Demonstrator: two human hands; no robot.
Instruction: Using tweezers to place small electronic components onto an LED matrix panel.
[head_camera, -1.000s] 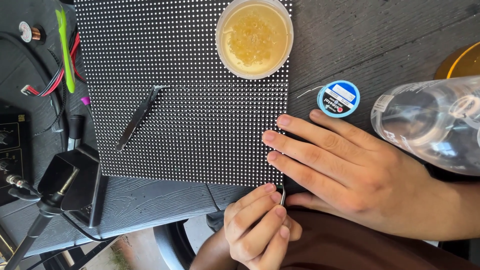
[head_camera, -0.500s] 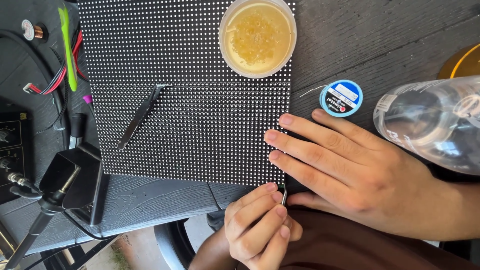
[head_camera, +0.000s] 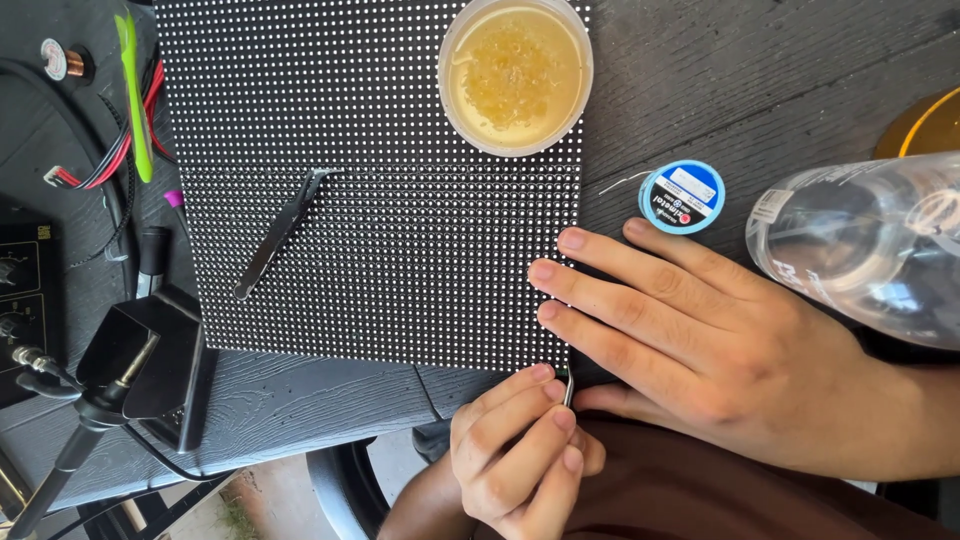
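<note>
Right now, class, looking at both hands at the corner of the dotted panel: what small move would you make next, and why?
Probably ease the thin metal tool a little further along the panel's lower right corner. The left hand pinches it right at that corner, while the right hand lies flat, fingers pressing the panel's edge to steady it. The tweezers lie unused on the panel.

Head cam; looks straight down, close over table (head_camera: 700, 90).
</note>
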